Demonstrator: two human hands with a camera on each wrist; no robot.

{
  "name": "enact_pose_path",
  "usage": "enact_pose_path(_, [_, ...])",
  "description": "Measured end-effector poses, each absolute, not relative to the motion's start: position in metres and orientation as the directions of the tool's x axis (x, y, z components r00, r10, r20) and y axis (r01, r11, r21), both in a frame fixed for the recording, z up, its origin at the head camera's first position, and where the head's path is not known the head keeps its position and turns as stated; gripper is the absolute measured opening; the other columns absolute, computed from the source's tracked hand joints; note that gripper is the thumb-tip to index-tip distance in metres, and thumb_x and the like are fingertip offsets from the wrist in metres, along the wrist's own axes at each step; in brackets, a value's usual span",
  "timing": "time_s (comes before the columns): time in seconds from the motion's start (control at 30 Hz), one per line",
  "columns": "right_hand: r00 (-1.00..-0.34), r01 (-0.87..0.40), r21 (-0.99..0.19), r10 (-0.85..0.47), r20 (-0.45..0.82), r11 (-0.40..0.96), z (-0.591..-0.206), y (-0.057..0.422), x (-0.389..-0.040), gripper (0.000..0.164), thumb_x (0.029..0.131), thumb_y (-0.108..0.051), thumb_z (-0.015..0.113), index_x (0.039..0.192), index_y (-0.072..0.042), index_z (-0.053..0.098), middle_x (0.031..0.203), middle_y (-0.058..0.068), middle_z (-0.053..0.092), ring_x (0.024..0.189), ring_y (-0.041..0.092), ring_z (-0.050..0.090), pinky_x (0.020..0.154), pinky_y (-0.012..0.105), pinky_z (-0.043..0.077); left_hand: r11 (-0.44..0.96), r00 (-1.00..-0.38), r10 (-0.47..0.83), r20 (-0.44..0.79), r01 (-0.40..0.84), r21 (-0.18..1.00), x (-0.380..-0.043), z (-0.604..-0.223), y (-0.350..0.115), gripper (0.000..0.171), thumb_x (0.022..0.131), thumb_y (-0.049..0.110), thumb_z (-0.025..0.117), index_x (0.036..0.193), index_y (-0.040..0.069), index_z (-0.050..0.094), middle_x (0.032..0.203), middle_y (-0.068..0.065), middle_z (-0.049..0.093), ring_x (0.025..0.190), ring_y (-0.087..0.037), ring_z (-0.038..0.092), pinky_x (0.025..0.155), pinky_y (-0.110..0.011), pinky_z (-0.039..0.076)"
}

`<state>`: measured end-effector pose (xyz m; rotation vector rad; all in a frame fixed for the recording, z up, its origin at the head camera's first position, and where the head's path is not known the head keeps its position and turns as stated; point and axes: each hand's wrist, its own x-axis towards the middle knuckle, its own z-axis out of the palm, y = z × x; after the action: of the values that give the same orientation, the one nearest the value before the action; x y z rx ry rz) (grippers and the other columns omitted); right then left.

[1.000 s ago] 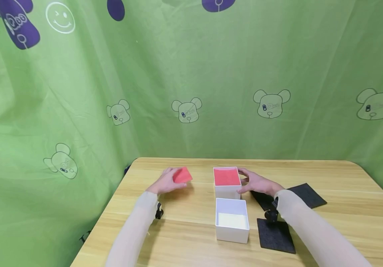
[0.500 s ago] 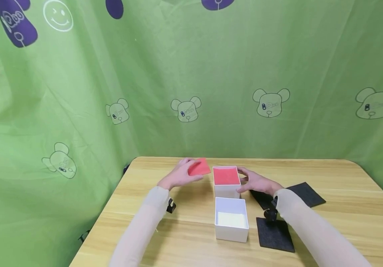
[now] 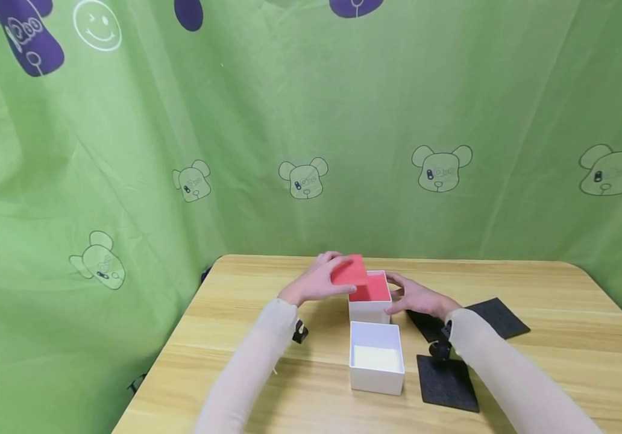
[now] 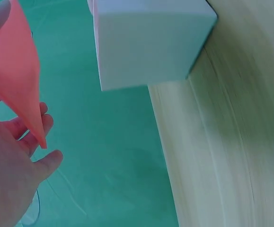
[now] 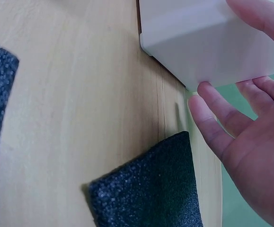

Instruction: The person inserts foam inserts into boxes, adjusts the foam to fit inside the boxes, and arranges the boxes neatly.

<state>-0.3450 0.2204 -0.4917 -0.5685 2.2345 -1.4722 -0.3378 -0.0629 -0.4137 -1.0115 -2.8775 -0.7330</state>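
My left hand (image 3: 313, 283) pinches a thin red square sheet (image 3: 351, 270) between thumb and fingers. The sheet tilts above the left side of the back white box (image 3: 367, 311), overlapping its opening in the head view. Inside that box a red layer (image 3: 378, 289) shows near the rim. In the left wrist view the sheet (image 4: 16, 66) bends slightly, its lower corner near the fingers. My right hand (image 3: 422, 298) holds the box's right side, thumb at the front and fingers behind. Fingertips (image 5: 204, 90) touch the white wall in the right wrist view.
In front stands a second white box (image 3: 377, 381) with a pale yellow layer (image 3: 376, 358) inside. Black foam squares lie to the right: a front one (image 3: 448, 383), a back one (image 3: 498, 317) and one partly under the right wrist (image 3: 424, 325). A green curtain (image 3: 365, 217) hangs behind the table.
My left hand has carried the red sheet rightward and up from the table's left side to over the back box. The right hand and both boxes have stayed in place.
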Motion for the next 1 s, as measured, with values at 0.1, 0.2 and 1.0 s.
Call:
enact_pose_path(0.1, [-0.839,-0.116,-0.926,-0.534,-0.103,0.360,-0.493,0.221,-0.346,0.098,0.078,-0.017,0.078,0.150,-0.006,0.012,0.154,0.019,0.013,0.130,0.044,0.033,0.103,0.054,0.033,0.674,-0.778,0.608,0.160,0.612,0.415,-0.338,-0.413,-0.053,0.075,0.079,0.058,0.065,0.144,0.028,0.040,0.140,-0.003,0.039,0.118,-0.016,0.038,0.089,-0.035,0.045])
enact_pose_path(0.2, [-0.841,-0.121,-0.924,-0.532,-0.099,0.363,-0.494,0.221,-0.347,0.098,0.078,-0.017,0.078,0.150,-0.007,0.014,0.154,0.018,0.015,0.131,0.043,0.033,0.104,0.057,0.030,0.670,-0.765,0.625,0.158,0.629,0.396,-0.338,-0.414,-0.043,0.074,0.080,0.058,0.065,0.143,0.027,0.042,0.140,-0.002,0.040,0.117,-0.015,0.039,0.089,-0.033,0.044])
enact_pose_path(1.0, [-0.848,-0.122,-0.913,-0.519,-0.108,0.389,-0.493,0.221,-0.343,0.102,0.077,-0.020,0.079,0.151,-0.005,0.010,0.154,0.019,0.013,0.129,0.044,0.034,0.102,0.056,0.033,0.702,-0.765,0.633,0.117,0.631,0.331,-0.345,-0.448,-0.016,0.075,0.081,0.059,0.064,0.144,0.026,0.041,0.143,-0.005,0.037,0.122,-0.019,0.038,0.089,-0.030,0.042])
